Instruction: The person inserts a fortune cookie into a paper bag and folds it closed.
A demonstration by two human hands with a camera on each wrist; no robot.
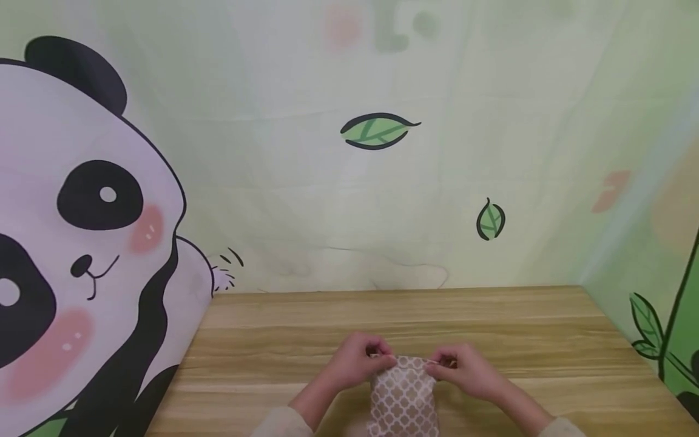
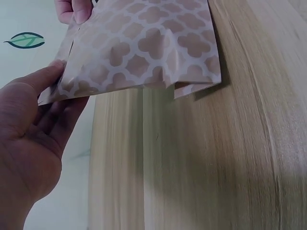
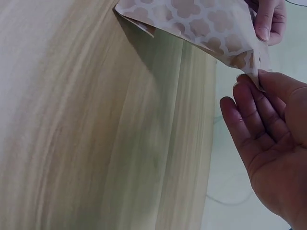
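Observation:
A tan paper bag with a white lattice pattern stands at the table's front edge in the head view, its lower part cut off by the frame. My left hand pinches the left corner of its top edge between thumb and fingers. At the opposite corner, my right hand holds the same edge in a pinch. A crease runs along the top strip. In the left wrist view the bag bulges slightly and has a folded corner at its far end. What is inside cannot be seen.
The wood-grain table reaches back to a pale green cloth backdrop. The backdrop has printed leaves and, at the left, a large printed panda. More printed cloth borders the table on the right.

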